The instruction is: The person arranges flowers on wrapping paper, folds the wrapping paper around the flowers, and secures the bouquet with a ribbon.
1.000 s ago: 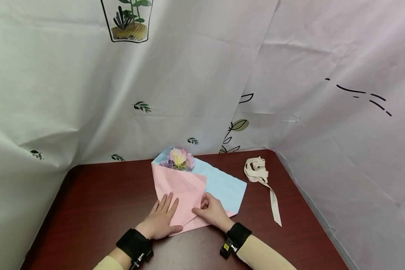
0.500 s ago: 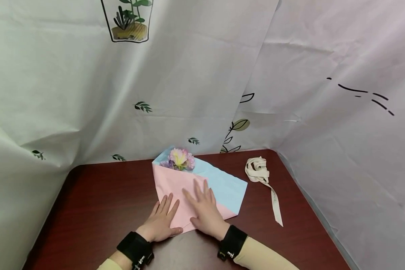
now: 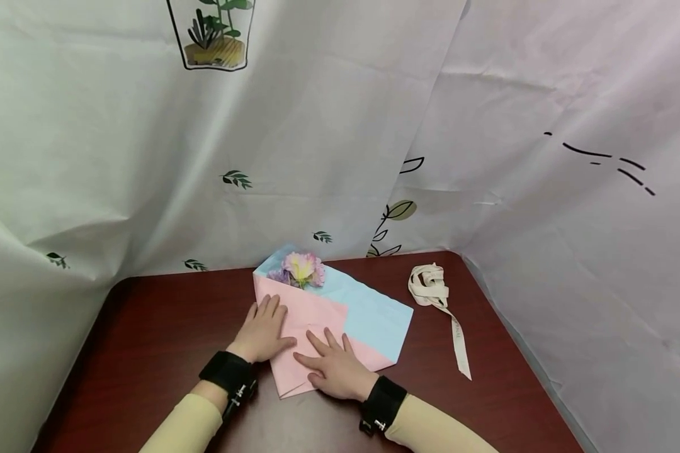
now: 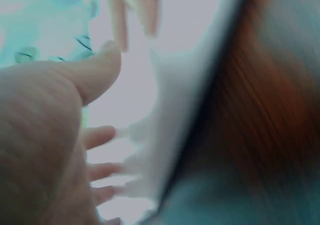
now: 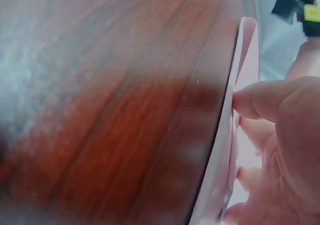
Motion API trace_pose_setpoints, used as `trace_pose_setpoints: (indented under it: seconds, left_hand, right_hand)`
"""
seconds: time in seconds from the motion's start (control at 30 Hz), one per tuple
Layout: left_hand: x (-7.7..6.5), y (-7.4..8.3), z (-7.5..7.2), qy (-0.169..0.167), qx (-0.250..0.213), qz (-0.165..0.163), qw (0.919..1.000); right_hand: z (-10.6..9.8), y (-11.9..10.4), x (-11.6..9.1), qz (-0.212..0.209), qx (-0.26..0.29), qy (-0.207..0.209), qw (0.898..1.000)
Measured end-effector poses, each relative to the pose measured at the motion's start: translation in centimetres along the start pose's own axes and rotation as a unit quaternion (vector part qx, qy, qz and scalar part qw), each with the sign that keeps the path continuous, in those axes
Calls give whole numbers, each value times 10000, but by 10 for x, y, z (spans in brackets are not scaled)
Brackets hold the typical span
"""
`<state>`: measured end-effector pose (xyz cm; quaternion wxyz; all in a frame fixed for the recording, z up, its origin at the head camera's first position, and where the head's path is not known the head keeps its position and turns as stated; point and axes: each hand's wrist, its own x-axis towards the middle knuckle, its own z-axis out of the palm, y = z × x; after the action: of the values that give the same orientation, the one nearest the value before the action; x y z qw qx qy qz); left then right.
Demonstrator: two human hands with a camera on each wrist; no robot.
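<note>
A sheet of wrapping paper (image 3: 311,309), pink on one face and light blue on the other, lies folded on the table. Its pink flap covers the stems of a pink, yellow and purple flower (image 3: 303,268), whose bloom shows at the top left. My left hand (image 3: 262,332) rests with straight fingers on the flap's left edge. Lower down, my right hand (image 3: 340,371) presses the pink fold with spread fingers. In the right wrist view, the right thumb (image 5: 265,99) lies at the paper's folded near edge. The left wrist view is blurred and overexposed.
A loosely coiled cream ribbon (image 3: 429,286) lies right of the paper, its printed tail stretching toward the front. The dark red wooden table (image 3: 175,333) has rounded back corners. A white printed curtain (image 3: 294,126) hangs behind and along the right side.
My right hand let go of the flap's edge, spread flat on the paper and shifted down and left. My left hand slid up along the left edge. Flower and ribbon stayed put.
</note>
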<state>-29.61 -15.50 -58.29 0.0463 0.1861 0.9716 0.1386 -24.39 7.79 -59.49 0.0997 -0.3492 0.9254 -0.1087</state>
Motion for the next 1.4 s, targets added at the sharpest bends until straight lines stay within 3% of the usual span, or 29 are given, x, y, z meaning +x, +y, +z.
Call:
trace_pose_setpoints:
  seconds: [0.17,0.33,0.47,0.63,0.73,0.87,1.0,1.13,1.27,1.4]
  left_hand:
    - [9,-28,7,-205,-479,-452,9976]
    - [14,-48,16,-479,-581,-650,9950]
    - [14,-42,5,-629,-507,-795,9935]
    - [11,-39,1,-529,-468,-826,9941]
    - [6,-39,11,-343,-492,-639,9962]
    - [-7,-35,28,-246,-386,-114,9989]
    - [-28,-22,36,-311,-192,524,9980]
    - [-48,-4,33,-540,-289,974,9934]
    - [-60,6,30,-632,-438,1186,9900]
    - [-64,4,33,-550,-598,1207,9894]
  right_hand:
    - [-3,-3,1,35,-12,-62,10000]
    - [-5,-3,2,57,-106,-109,9999]
    - [-3,-1,2,10,-161,-107,9998]
    - [-2,0,3,0,-251,-95,9996]
    - [-5,-1,3,17,-314,-111,9994]
    - [-8,-3,4,67,-335,-155,9993]
    - [-9,-3,4,94,-364,-179,9991]
    - [-10,-3,4,77,-423,-178,9989]
    - [-10,-2,4,85,-434,-162,9989]
    - [-8,-2,5,75,-449,-159,9988]
